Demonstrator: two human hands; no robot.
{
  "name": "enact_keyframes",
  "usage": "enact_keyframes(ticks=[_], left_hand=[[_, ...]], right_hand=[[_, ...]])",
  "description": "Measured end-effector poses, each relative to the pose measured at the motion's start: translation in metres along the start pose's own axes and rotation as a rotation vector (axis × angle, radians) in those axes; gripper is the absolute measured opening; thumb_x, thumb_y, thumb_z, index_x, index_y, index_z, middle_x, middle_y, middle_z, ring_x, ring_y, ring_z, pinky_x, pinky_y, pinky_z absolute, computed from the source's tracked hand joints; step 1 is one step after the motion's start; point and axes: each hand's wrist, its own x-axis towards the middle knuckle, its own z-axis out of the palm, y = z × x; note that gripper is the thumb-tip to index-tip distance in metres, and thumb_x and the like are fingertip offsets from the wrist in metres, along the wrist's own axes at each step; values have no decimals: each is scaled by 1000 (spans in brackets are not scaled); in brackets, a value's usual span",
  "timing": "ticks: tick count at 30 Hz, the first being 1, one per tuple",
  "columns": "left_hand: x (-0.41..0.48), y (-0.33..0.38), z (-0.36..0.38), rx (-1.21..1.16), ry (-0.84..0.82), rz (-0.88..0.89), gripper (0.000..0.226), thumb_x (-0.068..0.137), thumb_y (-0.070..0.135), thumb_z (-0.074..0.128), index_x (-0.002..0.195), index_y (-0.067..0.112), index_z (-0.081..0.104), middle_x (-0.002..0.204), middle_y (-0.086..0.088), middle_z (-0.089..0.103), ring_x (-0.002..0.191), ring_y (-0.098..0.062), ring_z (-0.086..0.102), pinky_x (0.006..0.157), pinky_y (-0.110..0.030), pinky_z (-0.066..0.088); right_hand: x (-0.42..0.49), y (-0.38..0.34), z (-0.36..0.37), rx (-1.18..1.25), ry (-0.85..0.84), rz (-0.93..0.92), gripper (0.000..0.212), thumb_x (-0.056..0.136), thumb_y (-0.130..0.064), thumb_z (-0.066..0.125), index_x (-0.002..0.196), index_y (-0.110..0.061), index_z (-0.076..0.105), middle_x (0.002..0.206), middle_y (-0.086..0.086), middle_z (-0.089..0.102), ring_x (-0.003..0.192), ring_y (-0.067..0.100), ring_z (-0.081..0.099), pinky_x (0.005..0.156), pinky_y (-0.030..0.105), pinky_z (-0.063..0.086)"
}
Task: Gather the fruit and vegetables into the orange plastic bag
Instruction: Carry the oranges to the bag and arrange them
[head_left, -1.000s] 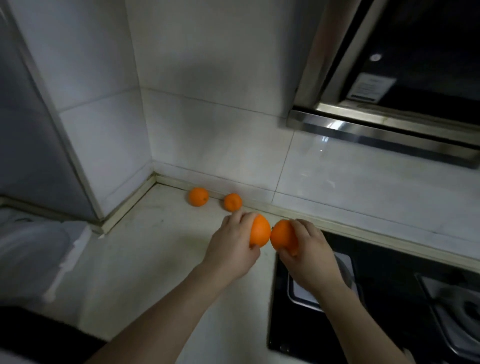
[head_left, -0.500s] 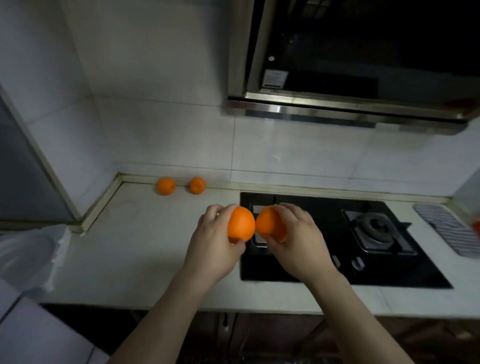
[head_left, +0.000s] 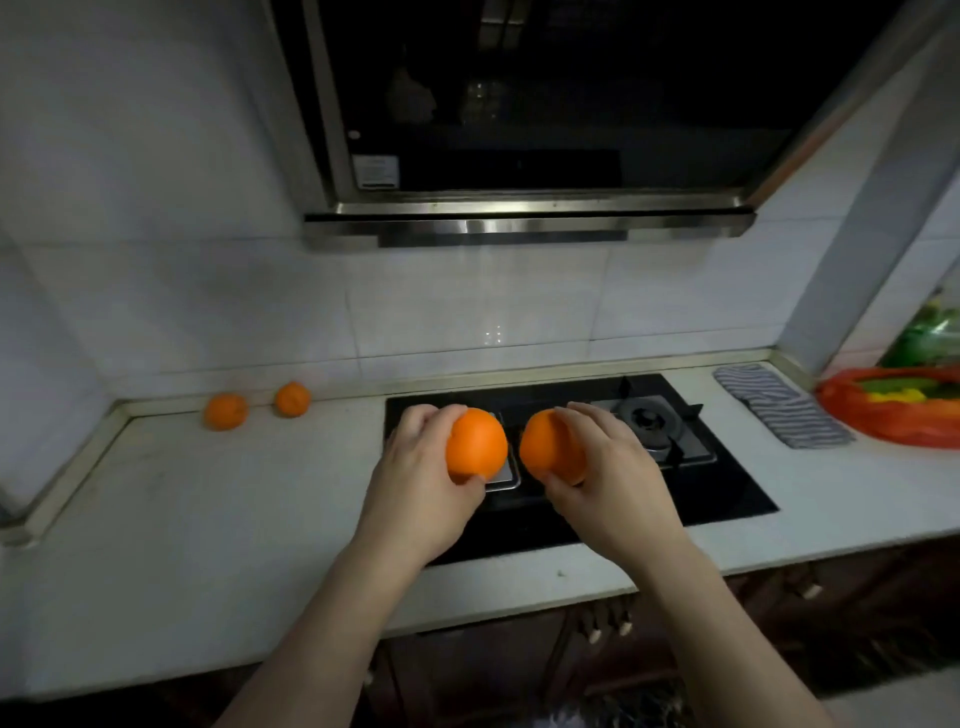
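While I hold one fruit in each hand above the hob, the step in hand is the carry: both are up off the counter and not yet at the bag. The left orange (head_left: 477, 444) sits in my left hand (head_left: 415, 499), fingers curled over its top and thumb tucked under it. The right orange (head_left: 548, 447) is gripped the same way by my right hand (head_left: 618, 483). The two fruits are just beside each other with a narrow gap between them, not touching. Both are round, bright and smooth-skinned. I judge them firm enough for a plain grip, though they would roll if set down loose.

The orange plastic bag (head_left: 893, 423) lies on the counter at my far right, well apart from my hands. Its mouth is slack and open, with green and yellow produce showing inside. My next move, I reckon, is to swing both hands right, past the burner and over the striped cloth (head_left: 784, 413). Then I should lower the fruit well into that mouth, since the soft rim could fold and let them roll off.

Below my hands is the black hob (head_left: 727, 488), set into the pale counter (head_left: 182, 519). A small corner orange (head_left: 225, 411) and a second small orange (head_left: 293, 399) lie against the back wall at my far left, so another trip seems due.
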Motion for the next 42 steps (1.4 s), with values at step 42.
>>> enact_keyframes(ticks=[42], left_hand=[[191, 417, 464, -324, -366, 299, 74, 67, 38, 78, 130, 38, 40, 129, 9, 42, 106, -19, 52, 82, -42, 52]], right_hand=[[-20, 521, -250, -318, 185, 578, 70, 70, -38, 71, 134, -30, 43, 137, -11, 43, 120, 14, 42, 91, 30, 39]])
